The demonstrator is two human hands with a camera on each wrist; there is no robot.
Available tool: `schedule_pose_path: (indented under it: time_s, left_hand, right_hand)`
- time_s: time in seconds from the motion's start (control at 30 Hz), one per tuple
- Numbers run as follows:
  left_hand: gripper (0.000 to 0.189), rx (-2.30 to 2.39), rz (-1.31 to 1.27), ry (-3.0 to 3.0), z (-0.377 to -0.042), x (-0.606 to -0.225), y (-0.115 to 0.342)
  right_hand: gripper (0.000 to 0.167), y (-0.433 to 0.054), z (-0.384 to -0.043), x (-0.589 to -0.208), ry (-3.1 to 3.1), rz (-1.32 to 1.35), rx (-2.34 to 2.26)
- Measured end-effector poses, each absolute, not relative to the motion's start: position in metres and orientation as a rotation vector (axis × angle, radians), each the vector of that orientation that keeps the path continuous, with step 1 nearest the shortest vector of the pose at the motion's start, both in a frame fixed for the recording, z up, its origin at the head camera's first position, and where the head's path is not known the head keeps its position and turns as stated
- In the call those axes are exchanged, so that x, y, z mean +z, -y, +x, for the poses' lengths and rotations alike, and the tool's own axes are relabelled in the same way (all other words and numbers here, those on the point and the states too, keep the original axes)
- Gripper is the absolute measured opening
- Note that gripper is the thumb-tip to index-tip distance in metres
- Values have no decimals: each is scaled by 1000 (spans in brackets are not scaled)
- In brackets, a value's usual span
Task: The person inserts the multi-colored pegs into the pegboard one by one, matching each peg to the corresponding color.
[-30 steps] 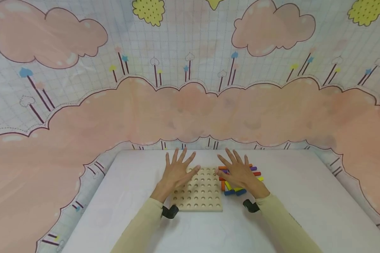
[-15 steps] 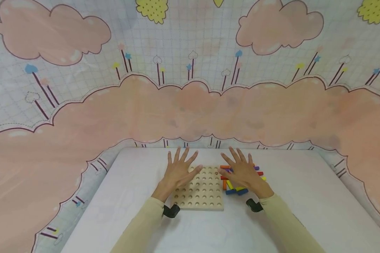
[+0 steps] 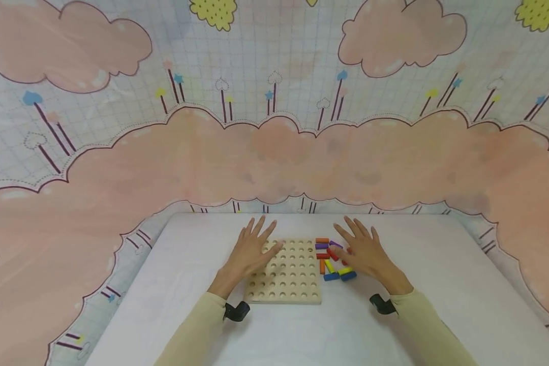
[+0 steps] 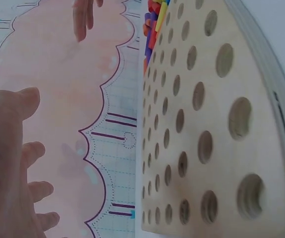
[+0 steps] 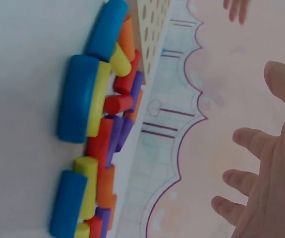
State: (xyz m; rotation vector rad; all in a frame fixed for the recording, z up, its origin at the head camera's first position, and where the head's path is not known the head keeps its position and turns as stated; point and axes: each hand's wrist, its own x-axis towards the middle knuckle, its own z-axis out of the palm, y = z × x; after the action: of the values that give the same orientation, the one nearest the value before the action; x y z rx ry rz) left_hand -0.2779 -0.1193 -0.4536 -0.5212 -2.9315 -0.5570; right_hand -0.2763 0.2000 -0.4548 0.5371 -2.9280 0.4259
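A pale wooden board (image 3: 293, 274) with rows of round holes lies flat on the white table. My left hand (image 3: 249, 254) hovers over its left side, fingers spread and holding nothing. In the left wrist view, the holes of the board (image 4: 201, 119) look bare. Beside the board's right edge lies a loose group of coloured pegs (image 3: 331, 276) in blue, yellow, red, orange and purple. Over the right part of that group my right hand (image 3: 368, 254) is held with spread fingers, hiding some pegs. The right wrist view shows the blue peg (image 5: 78, 99) and its neighbours lying on their sides.
The white table (image 3: 274, 335) reaches back to a patterned cloth backdrop (image 3: 274, 162) with pink clouds. Black wrist cameras sit under both wrists, the left camera (image 3: 237, 311) just in front of the board's near left corner.
Both hands have moved apart: the left slightly to the left, the right farther to the right. More of the pegs and of the board now show. Nothing was picked up.
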Motion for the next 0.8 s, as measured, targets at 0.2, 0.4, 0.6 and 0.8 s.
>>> schedule_pose_path:
  time_s: [0.2,0.4,0.6,0.8]
  left_hand:
    - [68,-674,-510,2918,-273,-462,132]
    - [68,-808,-461,2921,-267,-470,142]
    - [69,-955,-434,2925,-263,-476,150]
    - [68,-1068,-374,2907,-261,-485,158]
  right_hand:
    - [67,-212,-273,-464,2903,509,437]
    - [67,-224,-270,-475,2923,488,442]
    - [63,-235,-267,-483,2915,488,474]
    - [56,-245,-263,-491,2893,471,599]
